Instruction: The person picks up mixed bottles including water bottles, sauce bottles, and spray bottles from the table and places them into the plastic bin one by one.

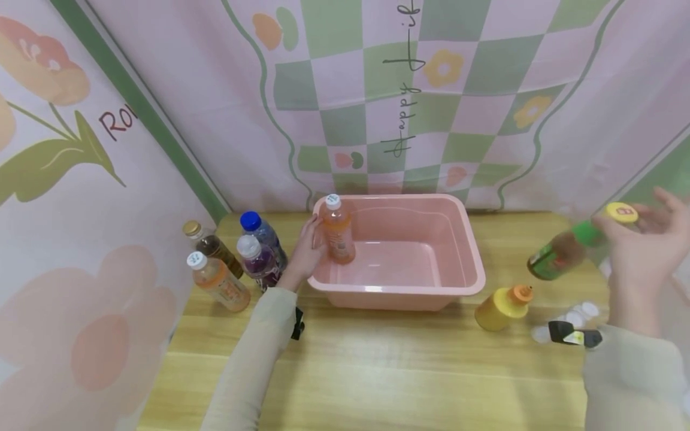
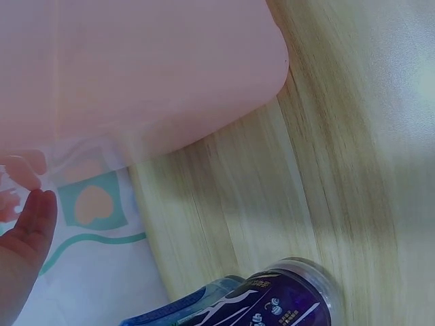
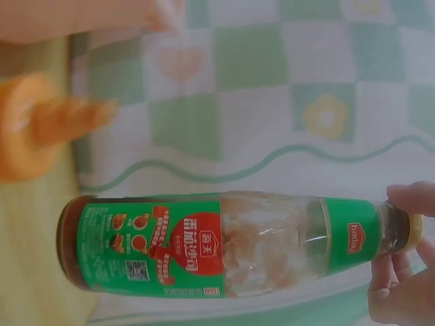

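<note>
A pink plastic tub [image 1: 474, 269] stands at the middle of the wooden table. An orange drink bottle [image 1: 338, 236] with a white cap stands upright in the tub's left corner. My left hand [image 1: 307, 248] reaches over the rim, its fingers lying against the bottle's side; in the left wrist view the fingers [image 2: 27, 217] look loose beside the tub wall [image 2: 149, 75]. My right hand [image 1: 641, 239] pinches the yellow cap of a green-labelled sauce bottle [image 1: 560, 254] and holds it tilted in the air at the right. The right wrist view shows that sauce bottle [image 3: 217, 244] sideways, fingers [image 3: 401, 272] at its cap.
Left of the tub stand a brown bottle [image 1: 212, 245], an orange bottle [image 1: 221, 284], a purple bottle [image 1: 259, 260] and a blue-capped bottle [image 1: 264, 233]. A yellow squeeze bottle [image 1: 501, 305] lies right of the tub, near a small black item [image 1: 571, 334]. Patterned cloth walls enclose the table.
</note>
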`<state>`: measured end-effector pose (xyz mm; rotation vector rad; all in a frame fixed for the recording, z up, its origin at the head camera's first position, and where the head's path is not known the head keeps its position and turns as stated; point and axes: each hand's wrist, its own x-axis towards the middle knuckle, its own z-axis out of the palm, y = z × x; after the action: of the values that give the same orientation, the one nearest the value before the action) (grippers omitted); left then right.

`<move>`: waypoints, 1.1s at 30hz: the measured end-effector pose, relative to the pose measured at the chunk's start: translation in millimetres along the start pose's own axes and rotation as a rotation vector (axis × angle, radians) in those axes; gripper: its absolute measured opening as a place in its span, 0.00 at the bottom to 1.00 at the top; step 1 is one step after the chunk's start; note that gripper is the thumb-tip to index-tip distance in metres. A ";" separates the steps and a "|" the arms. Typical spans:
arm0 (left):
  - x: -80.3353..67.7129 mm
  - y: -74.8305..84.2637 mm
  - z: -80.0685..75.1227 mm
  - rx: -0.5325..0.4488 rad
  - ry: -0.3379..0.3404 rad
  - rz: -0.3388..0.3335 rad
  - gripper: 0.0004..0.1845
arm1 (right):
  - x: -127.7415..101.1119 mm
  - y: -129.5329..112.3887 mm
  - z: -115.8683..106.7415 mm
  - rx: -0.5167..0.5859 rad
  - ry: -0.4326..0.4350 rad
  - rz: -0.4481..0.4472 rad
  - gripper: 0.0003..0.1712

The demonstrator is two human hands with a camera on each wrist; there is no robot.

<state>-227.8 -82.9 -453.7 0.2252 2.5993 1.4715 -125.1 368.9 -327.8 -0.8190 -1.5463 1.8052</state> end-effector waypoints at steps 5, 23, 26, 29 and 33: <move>0.2 0.1 0.4 0.004 0.003 -0.004 0.34 | -13.2 -22.8 13.0 0.048 -0.067 -0.050 0.47; -1.6 1.7 -0.2 0.003 -0.001 -0.027 0.35 | -61.2 -59.1 82.7 0.234 -0.297 -0.185 0.43; -1.7 1.9 -0.5 -0.002 -0.001 -0.026 0.34 | -69.0 -57.5 96.8 0.229 -0.340 -0.216 0.41; -1.7 2.3 -0.6 -0.004 -0.002 -0.031 0.34 | -76.6 -54.7 109.0 0.178 -0.389 -0.234 0.40; -0.9 2.9 -0.4 0.002 -0.007 -0.034 0.34 | -84.8 -48.6 123.8 0.078 -0.450 -0.262 0.40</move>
<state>-226.8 -82.0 -450.9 0.1845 2.5859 1.4542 -167.0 233.3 -259.1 -0.1613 -1.7461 1.9172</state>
